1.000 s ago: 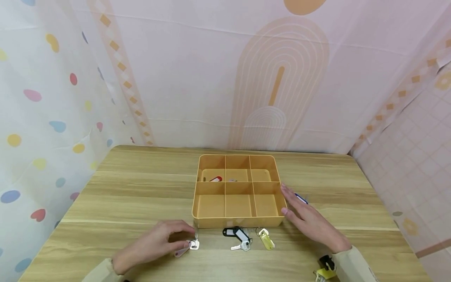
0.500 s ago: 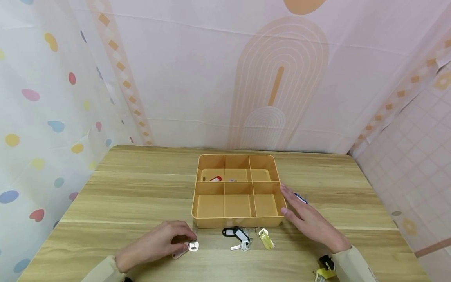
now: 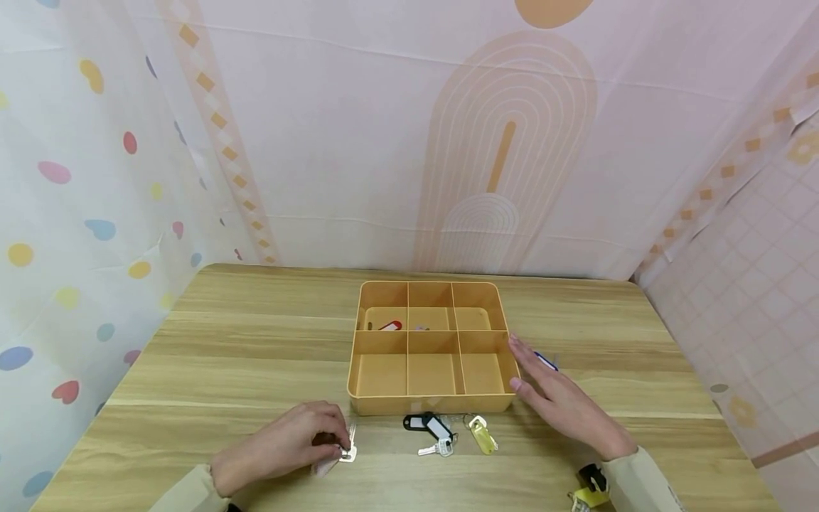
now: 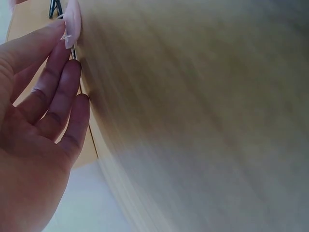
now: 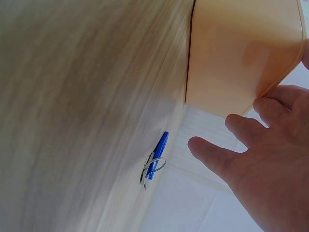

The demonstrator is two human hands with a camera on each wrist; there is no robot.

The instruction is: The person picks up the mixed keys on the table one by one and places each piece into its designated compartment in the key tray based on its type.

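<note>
Head view: left hand (image 3: pixel 291 444) has thumb and fingers pinching a pink tag (image 3: pixel 325 467), silver key (image 3: pixel 349 453) beside it, low at the tabletop (image 3: pixel 256 327), near-left of the compartment box (image 3: pixel 457 404). Can't tell if it's clear of the surface. Right hand (image 3: pixel 563 398): no grasp, fingers extended, some fingertips on the box's right rim, others apart from it.

Step in hand, my read: picking up the pink-tagged key, right hand steadying the box. Next move calls for a firm pinch, then enough lift to clear the near wall. Target compartment: can't tell. Red tag (image 3: pixel 392 326) lies in the far-left one. Black tags (image 3: pixel 439 427) and a yellow tag (image 3: pixel 483 436) sit along the near side; blue tag (image 5: pixel 159 152) outside, to the right.
</note>
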